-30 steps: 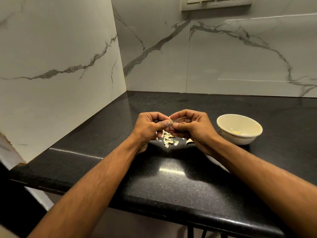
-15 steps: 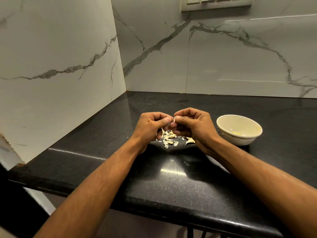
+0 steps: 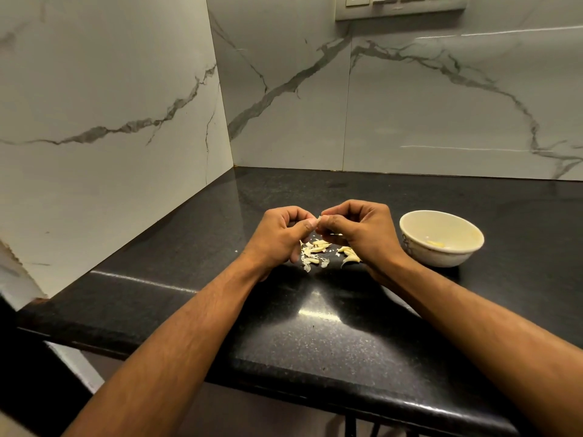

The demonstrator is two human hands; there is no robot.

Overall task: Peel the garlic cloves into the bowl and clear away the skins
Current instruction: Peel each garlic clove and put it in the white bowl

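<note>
Black speckled countertop, corner w/ marble-veined wall panels. Garlic clove, mostly hidden, sits pinched between thumb and curled fingers of both hands: left hand and right hand meet at the fingertips, raised above the counter. Directly beneath the hands lie loose skins and unpeeled cloves, scattered. Cream bowl stands just right of the right hand, w/ pale peeled pieces inside. Switch plate sits on the wall, far beyond the hands.
</note>
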